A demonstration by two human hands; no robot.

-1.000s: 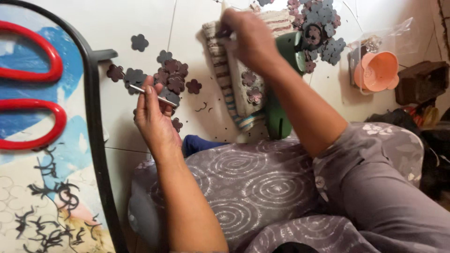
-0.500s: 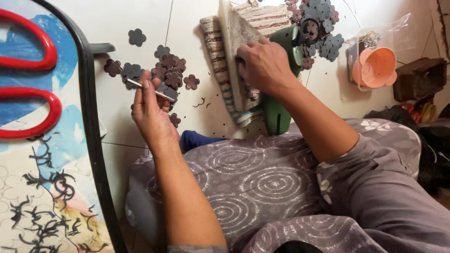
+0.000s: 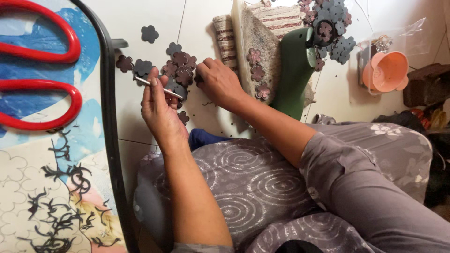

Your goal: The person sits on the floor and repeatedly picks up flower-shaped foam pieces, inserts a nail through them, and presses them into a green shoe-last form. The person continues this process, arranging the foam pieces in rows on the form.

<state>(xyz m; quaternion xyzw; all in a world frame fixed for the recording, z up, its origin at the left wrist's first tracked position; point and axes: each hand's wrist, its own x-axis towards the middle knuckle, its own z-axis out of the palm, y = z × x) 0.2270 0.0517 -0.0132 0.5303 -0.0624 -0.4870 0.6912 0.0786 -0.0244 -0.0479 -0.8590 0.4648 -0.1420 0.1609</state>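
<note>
The left hand (image 3: 159, 110) pinches a thin silver metal rod (image 3: 158, 87) between thumb and fingertips, its grip closed on the middle so both ends stick out sideways. Just beyond that grip, touching the white tiled floor (image 3: 201, 28), lies a loose cluster of dark brown and grey flower-shaped cut-outs (image 3: 180, 70), overlapping one another. The right hand (image 3: 219, 83) rests at the near right edge of the cluster, fingers curled down onto a flower; whether it has one pinched cannot be told. The likely trouble is in the overlap: fingertips pressing on stacked petals may lift two pieces at once or push neighbours out of the pile. The rod, held lightly and level, could slip or roll from the pinch. Further right of the right hand's grip, more flowers sit on a striped woven cloth (image 3: 276, 18) leaning by a green stand (image 3: 295, 70), where an elbow nudge might spill them.
</note>
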